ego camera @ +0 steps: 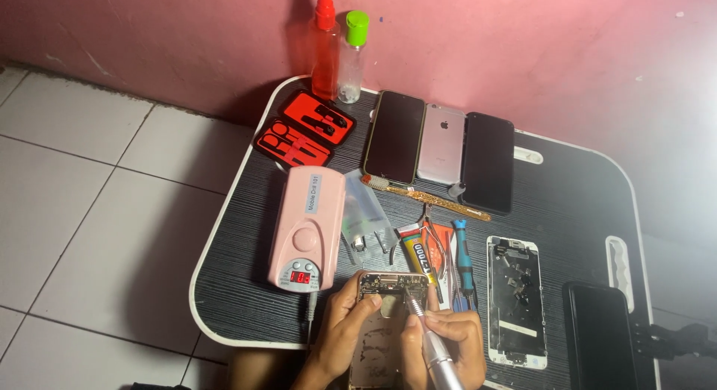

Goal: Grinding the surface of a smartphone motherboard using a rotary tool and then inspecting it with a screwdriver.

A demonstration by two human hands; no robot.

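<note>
**Rotary pen on the phone shell, near edge of bench**

Left hand (345, 323) clamps the gold stripped phone back housing (388, 315) at its left edge, fingers wrapped tight, prob. to steady it. Right hand (448, 338) has fingers closed pencil-style round the silver rotary tool handpiece (429, 338), tip down-left onto the housing's upper part. Housing sits at the near edge of the black bench (567, 211), long axis running away from the person, camera end far. Pink control box w/ red display (306, 229) just left.
</note>
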